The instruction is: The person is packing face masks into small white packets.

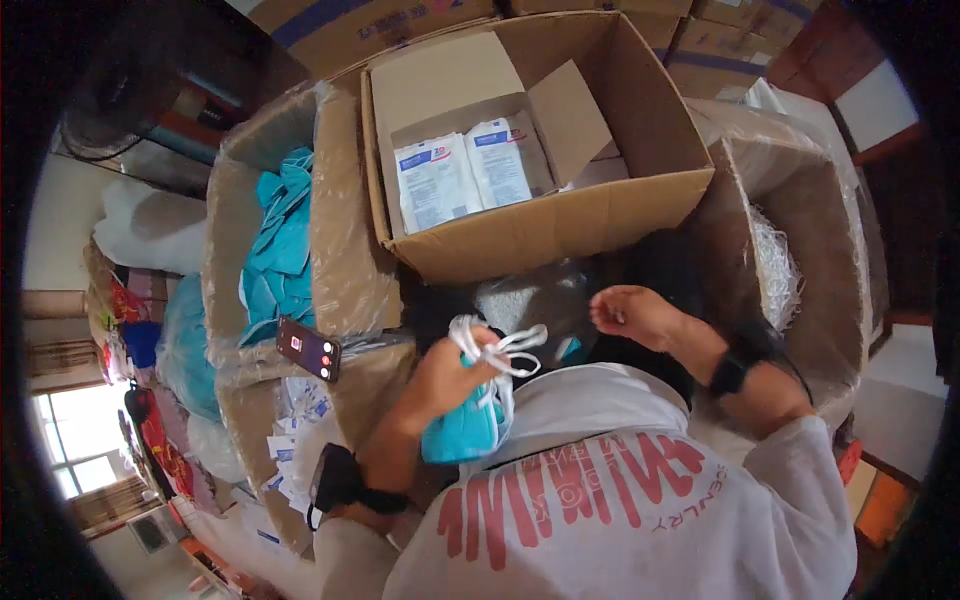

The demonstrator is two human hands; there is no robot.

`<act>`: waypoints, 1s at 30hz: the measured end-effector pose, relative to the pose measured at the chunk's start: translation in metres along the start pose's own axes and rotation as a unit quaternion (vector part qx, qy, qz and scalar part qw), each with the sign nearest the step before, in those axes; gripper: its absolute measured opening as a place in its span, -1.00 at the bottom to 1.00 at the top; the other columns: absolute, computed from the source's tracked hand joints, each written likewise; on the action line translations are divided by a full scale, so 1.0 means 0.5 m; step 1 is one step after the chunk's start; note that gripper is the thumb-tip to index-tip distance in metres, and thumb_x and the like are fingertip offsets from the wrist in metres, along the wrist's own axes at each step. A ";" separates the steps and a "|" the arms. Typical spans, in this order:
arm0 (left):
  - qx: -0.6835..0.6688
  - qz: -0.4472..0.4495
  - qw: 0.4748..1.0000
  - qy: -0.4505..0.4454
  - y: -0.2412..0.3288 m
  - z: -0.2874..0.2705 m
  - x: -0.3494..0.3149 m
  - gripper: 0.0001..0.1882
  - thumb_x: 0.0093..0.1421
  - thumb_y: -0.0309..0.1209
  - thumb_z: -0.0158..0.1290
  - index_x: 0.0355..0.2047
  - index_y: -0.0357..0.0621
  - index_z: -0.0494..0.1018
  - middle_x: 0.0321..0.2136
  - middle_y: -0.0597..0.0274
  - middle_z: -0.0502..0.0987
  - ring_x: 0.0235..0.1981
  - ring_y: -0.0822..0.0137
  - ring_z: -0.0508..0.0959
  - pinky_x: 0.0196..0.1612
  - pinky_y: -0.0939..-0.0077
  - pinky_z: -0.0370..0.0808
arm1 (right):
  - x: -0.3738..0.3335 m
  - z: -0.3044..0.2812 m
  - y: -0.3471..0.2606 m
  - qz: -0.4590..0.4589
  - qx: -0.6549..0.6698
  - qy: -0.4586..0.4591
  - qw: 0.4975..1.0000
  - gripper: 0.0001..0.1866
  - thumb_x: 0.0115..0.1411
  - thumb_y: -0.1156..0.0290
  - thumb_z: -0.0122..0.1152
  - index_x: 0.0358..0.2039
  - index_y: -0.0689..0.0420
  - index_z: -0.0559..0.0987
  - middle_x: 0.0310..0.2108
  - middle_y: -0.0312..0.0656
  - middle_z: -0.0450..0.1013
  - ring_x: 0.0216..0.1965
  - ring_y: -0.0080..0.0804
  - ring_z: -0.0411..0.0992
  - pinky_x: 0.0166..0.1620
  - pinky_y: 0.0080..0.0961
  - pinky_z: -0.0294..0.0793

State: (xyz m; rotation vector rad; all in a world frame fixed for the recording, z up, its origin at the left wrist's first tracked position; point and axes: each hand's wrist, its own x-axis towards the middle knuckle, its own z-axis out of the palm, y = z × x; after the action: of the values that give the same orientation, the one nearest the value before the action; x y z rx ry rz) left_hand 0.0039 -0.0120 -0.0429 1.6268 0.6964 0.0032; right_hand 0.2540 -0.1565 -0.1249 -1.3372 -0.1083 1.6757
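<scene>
My left hand is closed around a folded teal cloth bundle with looped white cords sticking out above the fingers. The bundle hangs down against the front of my white shirt. Off to the right, my right hand hovers apart from it, fingers curled in and nothing visible in them. Beneath and between the hands lies a clear plastic bag, its contents hard to make out.
Ahead stands a large cardboard box holding an inner carton with white printed packets. A left box holds teal cloth pieces; a phone rests near its corner. Small packets fill a lower-left box; white cords lie in the right one.
</scene>
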 end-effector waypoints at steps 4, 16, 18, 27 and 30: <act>0.181 -0.040 0.982 0.024 0.010 -0.038 0.022 -0.55 -0.12 -0.21 0.20 -0.30 -0.23 0.37 -0.38 0.09 0.49 -0.32 0.26 0.49 -0.27 0.50 0.38 | 0.133 0.024 0.070 0.024 -0.141 0.068 0.987 -0.73 0.19 0.28 -0.10 -0.26 0.21 0.45 -0.38 -0.27 0.39 -0.33 -0.53 0.33 -0.20 -0.56 0.33; 0.118 0.104 0.979 0.132 0.100 -0.088 0.052 -0.71 0.09 -0.22 0.02 -0.50 -0.23 0.33 -0.66 0.31 0.33 -0.58 0.50 0.30 -0.49 0.58 0.27 | -0.002 0.259 -0.090 -0.313 -0.314 -0.340 0.829 -0.60 0.20 0.14 -0.09 -0.15 0.24 0.36 -0.14 -0.12 0.32 -0.25 -0.41 0.35 -0.20 -0.45 0.32; 0.106 0.086 0.978 0.156 0.104 -0.093 0.052 -0.68 0.14 -0.20 -0.05 -0.55 -0.23 0.33 -0.70 0.30 0.31 -0.60 0.50 0.29 -0.50 0.57 0.26 | 0.004 0.262 -0.096 -0.250 -0.360 -0.371 0.819 -0.66 0.21 0.17 -0.11 -0.31 0.23 0.39 -0.30 -0.12 0.36 -0.35 -0.35 0.36 -0.31 -0.37 0.31; -0.007 0.002 0.963 0.268 0.052 -0.046 0.113 -0.50 0.23 -0.08 -0.25 -0.60 -0.27 0.33 -0.69 0.28 0.30 -0.61 0.44 0.26 -0.52 0.49 0.25 | -0.019 0.327 -0.147 -0.602 -0.285 -0.236 0.708 -0.75 0.20 0.37 -0.14 -0.54 0.25 0.35 -0.49 -0.04 0.30 -0.42 -0.14 0.30 -0.33 -0.33 0.27; 0.001 0.075 0.935 0.347 0.013 -0.070 0.163 -0.50 0.23 -0.11 -0.24 -0.63 -0.33 0.30 -0.75 0.13 0.26 -0.65 0.41 0.21 -0.55 0.45 0.24 | -0.039 0.360 -0.148 -0.541 -0.343 -0.246 0.727 -0.72 0.20 0.35 -0.14 -0.58 0.25 0.32 -0.60 0.00 0.27 -0.53 -0.02 0.27 -0.41 -0.28 0.28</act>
State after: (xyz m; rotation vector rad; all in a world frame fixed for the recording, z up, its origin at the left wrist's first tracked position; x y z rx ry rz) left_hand 0.0596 0.0547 -0.0612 1.6732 1.0977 0.7180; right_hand 0.1549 -0.0469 0.0036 -0.8847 -1.6333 0.8629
